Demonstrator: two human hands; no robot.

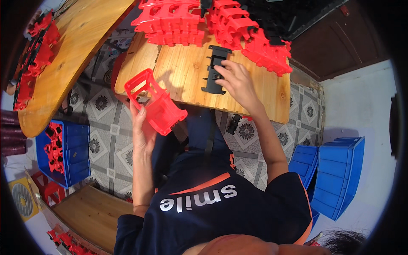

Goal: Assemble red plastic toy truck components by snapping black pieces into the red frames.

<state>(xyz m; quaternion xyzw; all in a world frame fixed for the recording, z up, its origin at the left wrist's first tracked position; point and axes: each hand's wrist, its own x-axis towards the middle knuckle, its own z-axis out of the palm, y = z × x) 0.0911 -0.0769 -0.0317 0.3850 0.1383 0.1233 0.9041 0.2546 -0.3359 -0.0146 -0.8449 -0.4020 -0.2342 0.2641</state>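
Black plastic bracket lies on the desk, its long axis running near to far, the far end leaning slightly right. The right hand is nearer, at the bracket's right, fingers curled over its right edge; whether they clamp it, I cannot tell. Left of the bracket, the left hand has its fingers clamped on a red plastic frame.

Red stack up at 12 o'clock gets chopped by the top edge. The right grip covers part of the black plate just past 12, and the red frame hides some of the left grip's fingers around 10. Black bit toward 3? Too small to make out, sorry.
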